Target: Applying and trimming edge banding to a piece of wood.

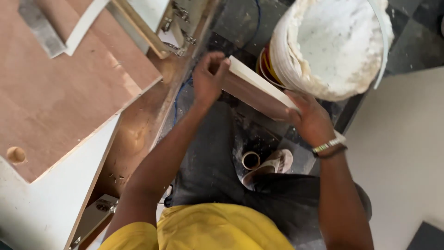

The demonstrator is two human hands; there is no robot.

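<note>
I see a yellow shirt (203, 229) at the bottom of my view, short in the sleeve, so both forearms are bare all the way up from the fingers. Below the shirt I make out dark grey trousers (208, 162), dusted with pale specks and smears. On the right wrist, just behind the right hand (311, 119), sit two bands: a metal link watch strap (326, 146) nearer the fingers and a thin dark bangle (331, 153) just behind it. The left hand (209, 78) carries nothing on its wrist that I can make out. One foot shows in a pale, worn sandal (274, 165) with a dusty sole.
</note>
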